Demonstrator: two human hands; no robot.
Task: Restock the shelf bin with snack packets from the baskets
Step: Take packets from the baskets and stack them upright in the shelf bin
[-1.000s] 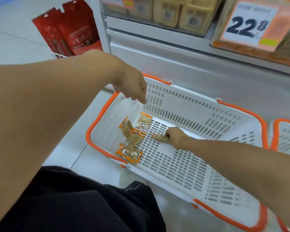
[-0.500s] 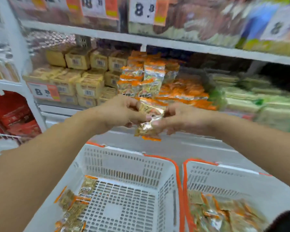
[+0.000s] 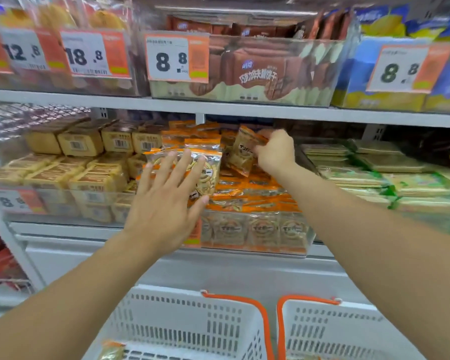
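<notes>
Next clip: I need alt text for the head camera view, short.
A person's right hand holds a snack packet above the clear shelf bin of orange packets, while the left hand presses open fingers against upright packets. Two white baskets sit below.

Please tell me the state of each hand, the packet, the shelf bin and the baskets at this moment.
left hand: open, fingers spread by the upright packets
right hand: grips a snack packet, tilted, above the bin
shelf bin: nearly full of orange packets
left basket: one packet visible
right basket: contents hidden
</notes>
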